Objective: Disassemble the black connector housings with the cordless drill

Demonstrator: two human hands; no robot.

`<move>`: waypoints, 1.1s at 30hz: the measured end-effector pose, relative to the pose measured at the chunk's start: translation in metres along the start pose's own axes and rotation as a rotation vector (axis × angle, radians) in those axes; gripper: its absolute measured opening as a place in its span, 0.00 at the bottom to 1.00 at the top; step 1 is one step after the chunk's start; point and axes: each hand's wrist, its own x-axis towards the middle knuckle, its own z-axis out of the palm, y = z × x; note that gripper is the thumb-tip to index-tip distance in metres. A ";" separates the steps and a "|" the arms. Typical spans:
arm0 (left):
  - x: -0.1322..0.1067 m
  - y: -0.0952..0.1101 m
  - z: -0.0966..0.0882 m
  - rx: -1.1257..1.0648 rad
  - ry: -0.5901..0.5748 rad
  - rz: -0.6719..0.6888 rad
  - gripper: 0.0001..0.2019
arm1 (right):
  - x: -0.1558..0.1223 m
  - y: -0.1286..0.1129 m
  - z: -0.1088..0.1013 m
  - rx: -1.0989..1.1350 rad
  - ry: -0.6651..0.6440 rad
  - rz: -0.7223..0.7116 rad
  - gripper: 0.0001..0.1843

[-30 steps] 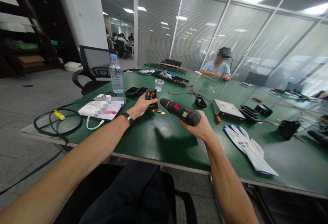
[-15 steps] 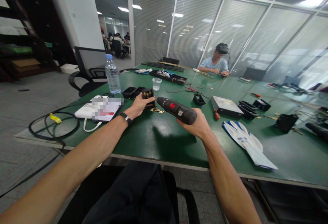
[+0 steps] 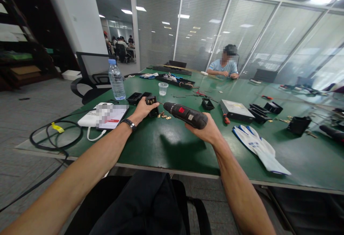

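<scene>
A small black box with brass-coloured parts inside (image 3: pixel 152 101) is gripped in my left hand (image 3: pixel 143 109), its fingers mostly hidden behind it. My right hand (image 3: pixel 205 129) is wrapped round the handle of a black cordless drill (image 3: pixel 185 115). The drill lies level and points left, its thin bit close to the box; whether the tip touches is too small to tell. Just below the box, several small brass plates (image 3: pixel 164 116) lie loose on the green table (image 3: pixel 161 145).
Left of my hands are a water bottle (image 3: pixel 116 81), a white device with a cable (image 3: pixel 94 116) and black trays (image 3: pixel 135 97). A plastic cup (image 3: pixel 162 89) stands behind. To the right lie a metal box (image 3: pixel 236 110) and a glove (image 3: pixel 258 147). Another person (image 3: pixel 224 66) sits across.
My left hand has shifted slightly left with the black box, and the box has turned a little. The drill stays nearly in place. The whole view has moved slightly.
</scene>
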 end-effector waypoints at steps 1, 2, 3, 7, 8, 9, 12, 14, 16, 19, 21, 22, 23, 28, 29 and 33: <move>0.000 0.001 -0.001 0.044 -0.019 0.036 0.24 | 0.000 0.000 0.000 -0.008 0.014 -0.003 0.12; 0.000 0.003 -0.001 0.096 -0.048 0.075 0.21 | 0.000 0.000 0.000 -0.019 0.030 -0.006 0.12; -0.001 0.004 -0.001 0.138 -0.072 0.100 0.20 | 0.000 0.000 0.001 -0.028 0.042 -0.010 0.12; -0.006 0.008 0.000 0.214 0.069 0.119 0.22 | 0.002 0.001 0.004 -0.064 0.086 -0.005 0.13; -0.007 0.007 0.000 0.229 0.124 0.124 0.24 | 0.002 0.002 0.005 -0.076 0.102 0.000 0.13; -0.008 0.006 0.001 0.256 0.160 0.133 0.26 | 0.002 0.002 0.006 -0.089 0.120 0.007 0.13; -0.009 0.002 0.002 0.454 0.163 0.166 0.24 | 0.002 0.004 0.010 -0.132 0.200 0.038 0.14; -0.007 0.002 0.000 0.650 0.151 0.183 0.22 | 0.002 0.005 0.011 -0.161 0.244 0.055 0.15; -0.008 0.010 -0.001 0.824 0.169 0.203 0.20 | 0.002 0.006 0.011 -0.172 0.269 0.066 0.15; -0.026 0.035 0.007 0.964 0.254 0.317 0.16 | 0.005 0.009 0.012 -0.139 0.302 0.077 0.14; -0.056 0.055 0.025 0.927 0.229 0.472 0.12 | 0.008 0.011 0.014 -0.101 0.336 0.088 0.14; -0.077 0.065 0.039 0.871 0.154 0.555 0.11 | 0.010 0.011 0.014 -0.079 0.356 0.096 0.14; -0.101 0.072 0.055 0.794 0.050 0.631 0.10 | 0.012 0.010 0.014 -0.053 0.375 0.105 0.14; -0.219 0.080 0.139 0.525 -0.280 0.817 0.15 | 0.019 0.001 0.006 0.109 0.423 0.105 0.11; -0.233 0.077 0.152 0.531 -0.260 0.808 0.16 | 0.020 0.000 0.004 0.149 0.419 0.103 0.11; -0.257 0.063 0.180 0.546 -0.224 0.767 0.18 | 0.023 0.006 -0.004 0.385 0.461 0.134 0.05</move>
